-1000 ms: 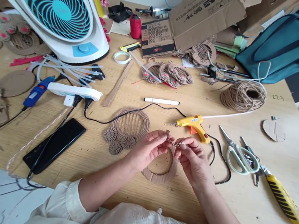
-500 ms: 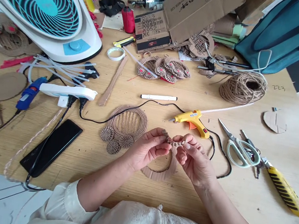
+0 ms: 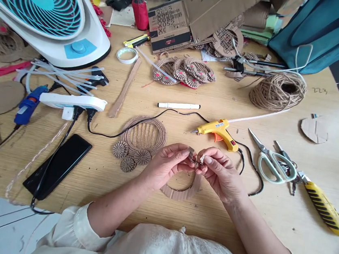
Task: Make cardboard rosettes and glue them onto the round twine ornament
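Note:
Between my fingertips is a small pleated cardboard strip (image 3: 195, 159), bent into a curve and partly hidden by the fingers. My left hand (image 3: 169, 163) pinches one end, and my right hand (image 3: 218, 171) pinches the other. Below them lies a flat cardboard ring (image 3: 180, 194), its upper part covered by the hands. To the left rests a twine-wrapped ring (image 3: 165, 136) with vertical cords inside. Several pleated cardboard rosettes (image 3: 143, 157) sit at its lower left edge. Beyond my right hand a yellow glue gun (image 3: 218, 131) lies on its side with a clear glue stick in it.
Scissors (image 3: 276, 167) and a yellow utility knife (image 3: 325, 208) lie at right, near a twine ball (image 3: 279, 92). A black phone (image 3: 57, 167), power strip (image 3: 73, 101) and blue glue gun (image 3: 30, 105) are at left. The glue gun's black cord crosses the twine-wrapped ring. A fan (image 3: 42, 10) stands behind.
My hands have drawn closer together, and the pleated strip is bent more tightly between them. The view has shifted slightly; the things on the table stay put.

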The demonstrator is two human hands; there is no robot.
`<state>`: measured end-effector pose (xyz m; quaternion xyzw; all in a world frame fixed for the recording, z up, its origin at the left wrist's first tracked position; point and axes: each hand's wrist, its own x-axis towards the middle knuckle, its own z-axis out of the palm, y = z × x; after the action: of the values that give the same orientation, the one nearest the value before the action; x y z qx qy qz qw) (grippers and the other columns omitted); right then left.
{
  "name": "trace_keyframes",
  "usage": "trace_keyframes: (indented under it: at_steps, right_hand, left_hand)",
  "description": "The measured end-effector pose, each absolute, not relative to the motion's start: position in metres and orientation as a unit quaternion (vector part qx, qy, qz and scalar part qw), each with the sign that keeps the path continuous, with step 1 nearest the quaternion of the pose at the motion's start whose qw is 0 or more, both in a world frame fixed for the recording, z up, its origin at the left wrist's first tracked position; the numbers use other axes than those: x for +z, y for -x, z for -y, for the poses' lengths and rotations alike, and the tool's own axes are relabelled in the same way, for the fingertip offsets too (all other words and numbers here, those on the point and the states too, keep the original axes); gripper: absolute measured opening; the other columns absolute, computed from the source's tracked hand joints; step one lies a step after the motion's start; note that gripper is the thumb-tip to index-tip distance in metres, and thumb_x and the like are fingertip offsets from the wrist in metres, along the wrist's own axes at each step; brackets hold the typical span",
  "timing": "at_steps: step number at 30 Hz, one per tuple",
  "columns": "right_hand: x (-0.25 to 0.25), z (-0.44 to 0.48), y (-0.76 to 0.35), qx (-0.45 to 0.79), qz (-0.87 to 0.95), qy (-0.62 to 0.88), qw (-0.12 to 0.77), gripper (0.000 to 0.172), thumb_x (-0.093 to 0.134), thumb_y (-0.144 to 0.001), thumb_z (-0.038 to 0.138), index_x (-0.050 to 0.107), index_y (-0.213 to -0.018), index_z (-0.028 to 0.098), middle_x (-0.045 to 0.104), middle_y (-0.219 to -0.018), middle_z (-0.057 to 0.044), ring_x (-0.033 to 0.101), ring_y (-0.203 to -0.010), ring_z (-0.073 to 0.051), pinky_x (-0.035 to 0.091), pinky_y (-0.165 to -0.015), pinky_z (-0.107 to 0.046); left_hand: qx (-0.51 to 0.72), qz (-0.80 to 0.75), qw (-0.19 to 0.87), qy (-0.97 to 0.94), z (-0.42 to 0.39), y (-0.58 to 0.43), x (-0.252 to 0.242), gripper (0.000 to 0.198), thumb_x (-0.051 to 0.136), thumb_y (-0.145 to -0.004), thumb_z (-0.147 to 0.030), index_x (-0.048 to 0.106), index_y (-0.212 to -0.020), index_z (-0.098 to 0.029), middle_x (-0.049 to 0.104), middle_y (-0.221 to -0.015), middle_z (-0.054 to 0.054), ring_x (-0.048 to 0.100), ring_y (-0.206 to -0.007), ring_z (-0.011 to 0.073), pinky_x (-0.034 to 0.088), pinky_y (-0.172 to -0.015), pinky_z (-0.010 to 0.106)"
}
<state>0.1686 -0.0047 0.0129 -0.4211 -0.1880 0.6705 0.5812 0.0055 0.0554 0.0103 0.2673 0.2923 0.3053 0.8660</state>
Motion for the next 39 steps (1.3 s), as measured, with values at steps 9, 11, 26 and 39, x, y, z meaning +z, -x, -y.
trace_keyframes:
  at_steps: [9, 11, 26, 39]
  right_hand:
    - [0.016, 0.006, -0.169, 0.709, 0.214, 0.413, 0.531, 0.018, 0.084, -0.076, 0.031, 0.072, -0.08, 0.018, 0.068, -0.069, 0.001, 0.061, -0.057, -0.007, 0.057, -0.057, -0.017]
    - [0.018, 0.006, -0.17, 0.724, 0.212, 0.407, 0.515, 0.018, 0.084, -0.076, 0.03, 0.072, -0.08, 0.017, 0.068, -0.069, 0.001, 0.061, -0.056, -0.006, 0.057, -0.058, -0.017]
    - [0.018, 0.006, -0.176, 0.763, 0.248, 0.41, 0.434, 0.022, 0.083, -0.077, 0.031, 0.069, -0.075, 0.013, 0.066, -0.064, 0.001, 0.06, -0.054, -0.007, 0.054, -0.057, -0.019]
    - [0.018, 0.006, -0.177, 0.768, 0.249, 0.451, 0.38, 0.029, 0.086, -0.07, 0.037, 0.07, -0.074, 0.013, 0.067, -0.065, 0.0, 0.061, -0.053, -0.007, 0.051, -0.055, -0.019]
  left_hand:
    - [0.265, -0.28, 0.828, -0.407, -0.056, -0.002, 0.011, 0.02, 0.068, -0.088, -0.035, 0.064, -0.084, -0.016, 0.065, -0.081, 0.001, 0.065, -0.071, 0.0115, 0.056, -0.07, 0.024]
    - [0.253, -0.265, 0.822, -0.436, -0.057, 0.0, 0.01, 0.02, 0.064, -0.089, -0.034, 0.062, -0.083, -0.016, 0.062, -0.079, 0.001, 0.064, -0.071, 0.0126, 0.054, -0.068, 0.025]
    - [0.209, -0.227, 0.688, -0.657, -0.066, 0.005, 0.017, 0.018, 0.048, -0.085, -0.014, 0.048, -0.068, -0.018, 0.051, -0.078, 0.0, 0.049, -0.073, 0.0134, 0.042, -0.069, 0.027]
    - [0.189, -0.21, 0.609, -0.741, -0.068, 0.005, 0.021, 0.017, 0.047, -0.083, -0.017, 0.043, -0.066, -0.019, 0.05, -0.075, 0.001, 0.047, -0.069, 0.0141, 0.039, -0.064, 0.029]
